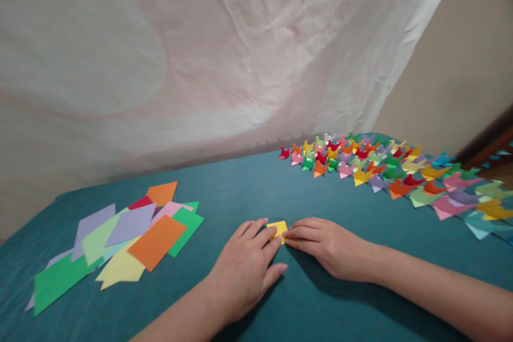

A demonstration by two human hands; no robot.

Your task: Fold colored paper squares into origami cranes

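At the left of the table [240, 187], loose sheets [156, 243] of coloured paper overlap, well apart from the hands. The left hand [250, 264] lies palm down nearer the middle, its fingers slightly spread and its fingertips on the small yellow paper [281, 225]; this grip is not closed around anything. The yellow paper is on the table between the two hands, around the middle from left to right. At its right edge the right hand [320, 240] has its fingers drawn together, fingertips touching; whether that grip pinches the paper cannot be told.

The step in hand seems to be steadying and pressing the paper: light, even left-hand pressure and small, careful right-hand movements along the edge would best guard against skewing. The paper's far edge runs nearly left to right, its right end slightly farther away. Fingers cover too much to tell its long axis or a pointed end.

Farther right, folded paper birds [363, 176] stand in rows.
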